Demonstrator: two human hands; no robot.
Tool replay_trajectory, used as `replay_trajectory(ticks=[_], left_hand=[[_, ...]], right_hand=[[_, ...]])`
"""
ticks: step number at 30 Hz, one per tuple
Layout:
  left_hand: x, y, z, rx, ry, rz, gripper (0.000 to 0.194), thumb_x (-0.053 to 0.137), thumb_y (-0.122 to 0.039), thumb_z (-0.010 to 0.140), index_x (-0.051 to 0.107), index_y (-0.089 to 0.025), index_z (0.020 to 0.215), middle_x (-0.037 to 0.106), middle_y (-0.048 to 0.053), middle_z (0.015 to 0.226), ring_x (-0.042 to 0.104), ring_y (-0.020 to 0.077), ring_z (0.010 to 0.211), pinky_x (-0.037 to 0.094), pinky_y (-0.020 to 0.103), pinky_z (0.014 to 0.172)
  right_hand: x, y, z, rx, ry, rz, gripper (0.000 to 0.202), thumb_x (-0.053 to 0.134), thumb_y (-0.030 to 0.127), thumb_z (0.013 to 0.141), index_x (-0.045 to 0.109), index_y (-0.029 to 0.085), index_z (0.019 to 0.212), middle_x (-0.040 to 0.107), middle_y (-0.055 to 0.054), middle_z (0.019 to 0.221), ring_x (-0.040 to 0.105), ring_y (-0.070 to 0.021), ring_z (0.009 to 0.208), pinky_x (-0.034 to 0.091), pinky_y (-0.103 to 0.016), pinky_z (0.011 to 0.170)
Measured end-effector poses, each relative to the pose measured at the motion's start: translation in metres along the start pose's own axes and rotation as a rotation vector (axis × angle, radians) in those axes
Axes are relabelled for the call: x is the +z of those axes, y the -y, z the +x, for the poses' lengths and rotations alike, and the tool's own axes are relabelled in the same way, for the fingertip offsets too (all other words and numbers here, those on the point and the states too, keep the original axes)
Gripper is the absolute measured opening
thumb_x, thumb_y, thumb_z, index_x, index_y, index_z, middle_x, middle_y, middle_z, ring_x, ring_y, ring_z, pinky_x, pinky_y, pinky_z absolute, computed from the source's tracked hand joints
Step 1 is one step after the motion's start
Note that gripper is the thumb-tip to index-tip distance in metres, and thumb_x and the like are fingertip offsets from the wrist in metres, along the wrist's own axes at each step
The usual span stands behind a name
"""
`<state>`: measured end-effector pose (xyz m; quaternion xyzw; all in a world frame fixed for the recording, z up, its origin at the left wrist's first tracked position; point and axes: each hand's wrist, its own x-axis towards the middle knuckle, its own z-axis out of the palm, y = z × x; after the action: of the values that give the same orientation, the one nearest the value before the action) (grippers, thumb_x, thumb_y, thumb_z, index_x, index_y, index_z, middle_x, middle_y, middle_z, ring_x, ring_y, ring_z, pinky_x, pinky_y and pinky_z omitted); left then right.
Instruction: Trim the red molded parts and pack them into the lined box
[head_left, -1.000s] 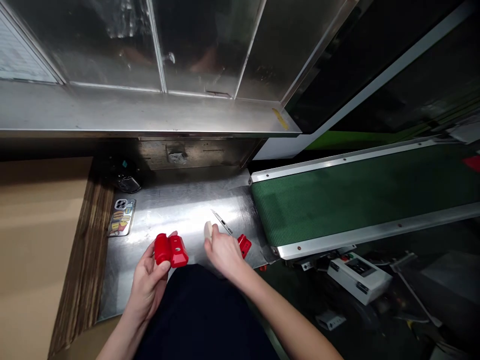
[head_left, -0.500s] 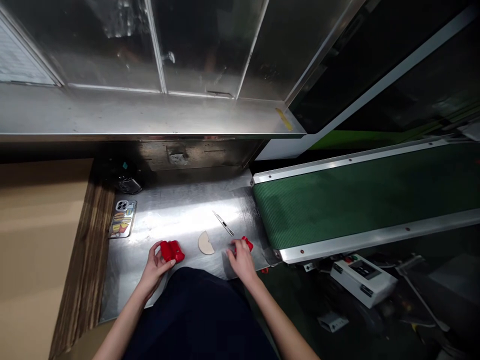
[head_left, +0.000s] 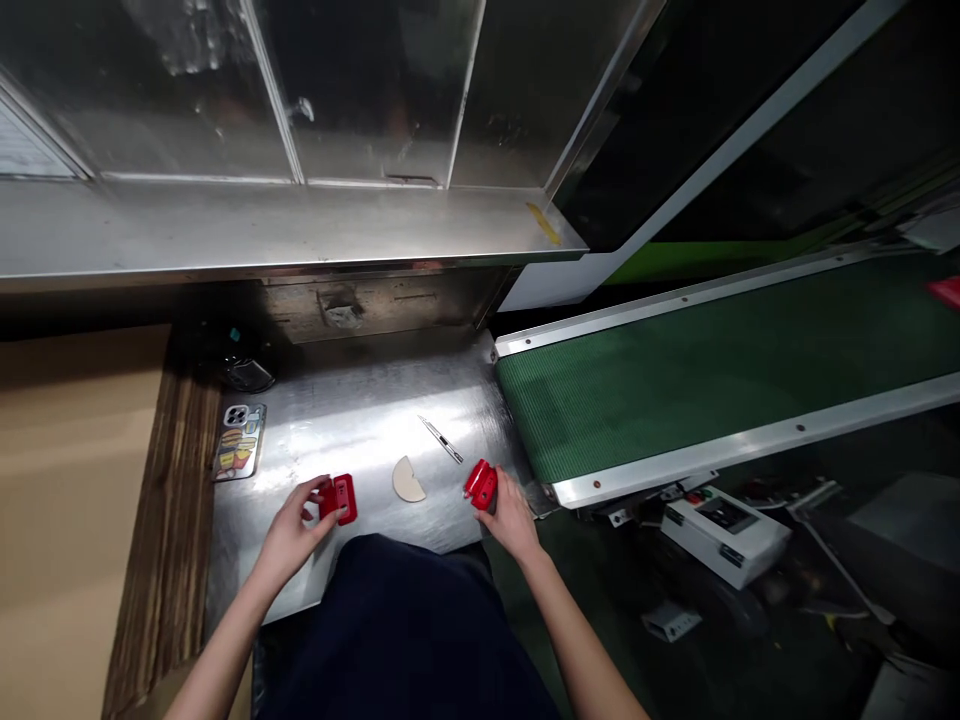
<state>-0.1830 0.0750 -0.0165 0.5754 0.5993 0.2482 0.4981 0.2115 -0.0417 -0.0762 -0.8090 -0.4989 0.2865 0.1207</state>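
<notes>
On the metal worktop, my left hand (head_left: 291, 528) has its thumb and fingers closed on the left edge of a small red plastic part (head_left: 344, 499) with a recessed face turned up. My right hand (head_left: 514, 518) grips a second, similar red part (head_left: 481, 484), tilted, near the worktop's right end. Between the hands lies a flat beige half-disc (head_left: 408, 481) with a small notch in its straight edge. A slim craft knife (head_left: 441, 440) rests beyond it, closer to my right hand.
Right of the worktop (head_left: 375, 375) runs a green conveyor belt (head_left: 675, 375) with metal side rails; a red object (head_left: 946, 291) shows at its far end. A phone (head_left: 240, 442) lies at left beside stacked cardboard (head_left: 150, 530). A metal ledge (head_left: 300, 225) overhangs the back.
My right hand has moved slightly right, and its red part now shows more fully. The left red part has turned to show its recessed face. A red object has appeared on the conveyor.
</notes>
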Motion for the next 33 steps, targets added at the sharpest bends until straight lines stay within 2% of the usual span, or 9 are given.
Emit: replay_trajectory(ticks=[6,9,12,15,18,23,26,31,33], left_hand=[[0.054,-0.035,-0.015,0.060,0.330,-0.115,0.048,0.079,-0.044,0.079,0.072,-0.022,0.120,0.075,0.010,0.114,0.071,0.0277,0.097,0.057,0.044,0.088],[0.078,-0.047,-0.022,0.058,0.448,-0.237,0.069,0.086,-0.045,0.075,0.064,-0.023,0.137,0.070,0.014,0.136,0.067,0.0324,0.123,0.055,0.048,0.104],[0.089,-0.054,-0.021,0.037,0.505,-0.391,0.099,0.089,-0.052,0.072,0.045,-0.020,0.154,0.049,0.021,0.161,0.048,0.0352,0.148,0.042,0.050,0.121],[0.085,-0.058,-0.016,0.006,0.503,-0.502,0.107,0.088,-0.059,0.072,0.039,-0.017,0.157,0.036,0.024,0.168,0.040,0.0381,0.153,0.035,0.052,0.125],[0.077,-0.059,-0.015,-0.018,0.478,-0.573,0.112,0.092,-0.056,0.068,0.037,-0.019,0.158,0.037,0.023,0.167,0.041,0.0406,0.152,0.033,0.055,0.126],[0.078,-0.055,-0.019,-0.073,0.387,-0.656,0.096,0.087,-0.056,0.074,0.043,-0.019,0.151,0.047,0.022,0.161,0.048,0.0403,0.147,0.039,0.054,0.123],[0.077,-0.049,-0.017,-0.097,0.323,-0.668,0.089,0.084,-0.052,0.080,0.041,-0.023,0.152,0.045,0.018,0.163,0.042,0.0373,0.151,0.036,0.050,0.124],[0.061,-0.039,-0.010,-0.076,0.326,-0.644,0.098,0.088,-0.051,0.076,0.034,-0.030,0.155,0.037,0.017,0.167,0.034,0.0376,0.156,0.028,0.053,0.127],[0.054,-0.037,-0.011,-0.063,0.363,-0.642,0.095,0.087,-0.057,0.075,0.039,-0.028,0.152,0.040,0.019,0.166,0.031,0.0401,0.156,0.026,0.055,0.127]], right_hand=[[-0.005,0.019,-0.012,-0.003,0.032,0.230,0.109,0.078,0.033,0.073,0.018,0.016,0.163,0.048,-0.022,0.152,0.043,-0.0402,0.147,0.032,-0.059,0.122],[-0.013,0.050,-0.031,-0.099,0.178,0.389,0.110,0.080,0.039,0.078,0.014,0.022,0.165,0.052,-0.016,0.152,0.052,-0.0304,0.141,0.042,-0.050,0.118],[-0.018,0.091,-0.048,-0.211,0.342,0.499,0.120,0.089,0.043,0.073,0.015,0.027,0.166,0.050,-0.012,0.156,0.056,-0.0265,0.137,0.046,-0.044,0.116],[-0.021,0.125,-0.052,-0.255,0.423,0.568,0.123,0.092,0.042,0.071,0.015,0.030,0.166,0.046,-0.013,0.159,0.055,-0.0289,0.137,0.044,-0.050,0.118],[-0.023,0.145,-0.049,-0.282,0.460,0.624,0.122,0.092,0.041,0.073,0.014,0.030,0.166,0.045,-0.015,0.159,0.055,-0.0297,0.136,0.044,-0.052,0.117],[-0.018,0.151,-0.041,-0.357,0.479,0.656,0.118,0.089,0.044,0.078,0.012,0.030,0.166,0.045,-0.015,0.159,0.051,-0.0280,0.142,0.042,-0.049,0.119],[-0.007,0.146,-0.030,-0.381,0.450,0.615,0.113,0.089,0.046,0.079,0.017,0.031,0.164,0.043,-0.014,0.160,0.053,-0.0266,0.140,0.048,-0.045,0.115],[0.012,0.135,0.019,-0.214,0.173,0.420,0.043,0.058,0.037,0.104,0.049,0.021,0.142,0.060,-0.014,0.134,0.066,-0.0241,0.116,0.055,-0.046,0.101],[0.016,0.132,0.047,-0.151,0.085,0.311,0.029,0.056,0.033,0.106,0.058,0.018,0.130,0.064,-0.010,0.123,0.067,-0.0243,0.109,0.055,-0.047,0.099]])
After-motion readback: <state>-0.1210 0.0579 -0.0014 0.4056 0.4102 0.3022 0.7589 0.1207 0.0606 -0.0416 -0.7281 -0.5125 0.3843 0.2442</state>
